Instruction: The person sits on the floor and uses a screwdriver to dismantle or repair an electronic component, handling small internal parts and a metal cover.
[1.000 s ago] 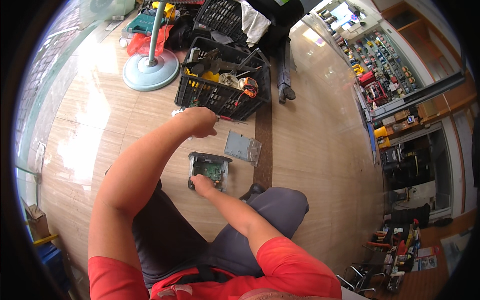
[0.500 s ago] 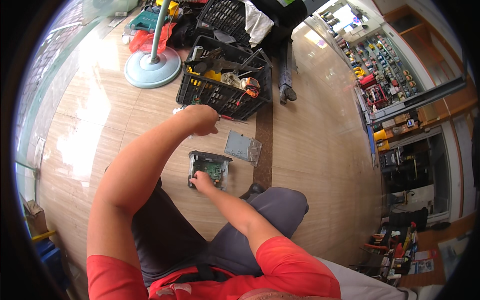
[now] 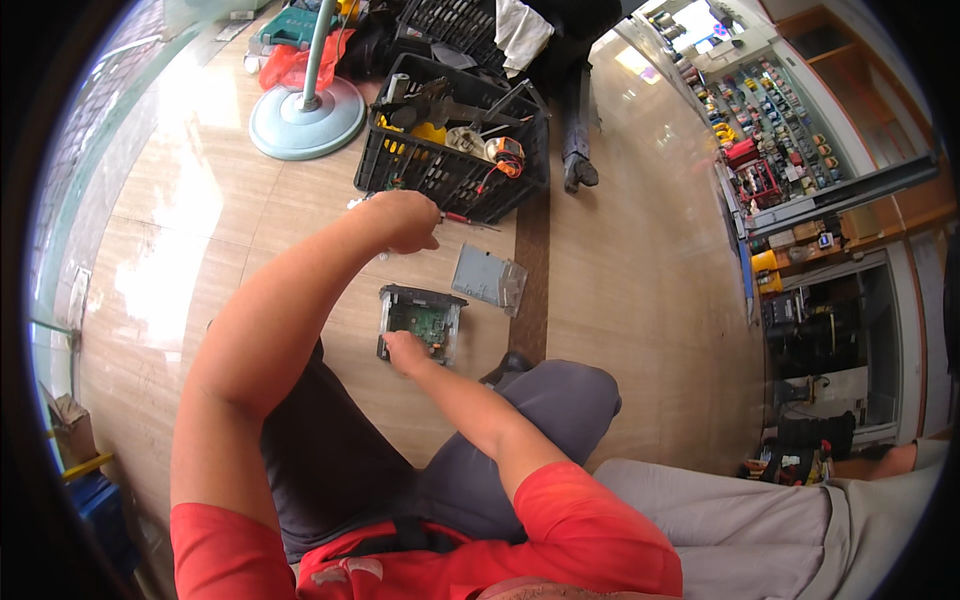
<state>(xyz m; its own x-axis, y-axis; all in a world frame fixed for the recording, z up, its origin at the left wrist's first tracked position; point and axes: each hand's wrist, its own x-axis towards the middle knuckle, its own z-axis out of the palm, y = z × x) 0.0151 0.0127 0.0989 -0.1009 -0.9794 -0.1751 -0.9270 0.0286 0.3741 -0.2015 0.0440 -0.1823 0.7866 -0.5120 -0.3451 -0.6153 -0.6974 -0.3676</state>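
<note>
An opened electronic unit (image 3: 425, 316) sits on the floor in front of me, with a black front edge, metal sides and a green circuit board inside. My right hand (image 3: 403, 351) is closed on the left wall of its casing. Beyond the unit, my left hand (image 3: 404, 221) hangs over the floor near a black crate. Its fingers are curled and mostly hidden behind the hand, so what they hold does not show. A screwdriver (image 3: 457, 218) with a red handle lies just past it. To the right lies a flat grey metal cover (image 3: 478, 272), a clear plastic piece (image 3: 512, 288) against it.
The black crate (image 3: 450, 170) holds tools and an orange meter (image 3: 506, 155). A round pale-blue stand base (image 3: 308, 120) is at the far left, beside a red plastic bag (image 3: 300, 68). Another person's grey-trousered leg (image 3: 730, 505) is close on my right.
The view has tilted, so the floor things sit higher in the picture. Both hands keep their places by the unit and crate. More of the other person's leg shows at the right.
</note>
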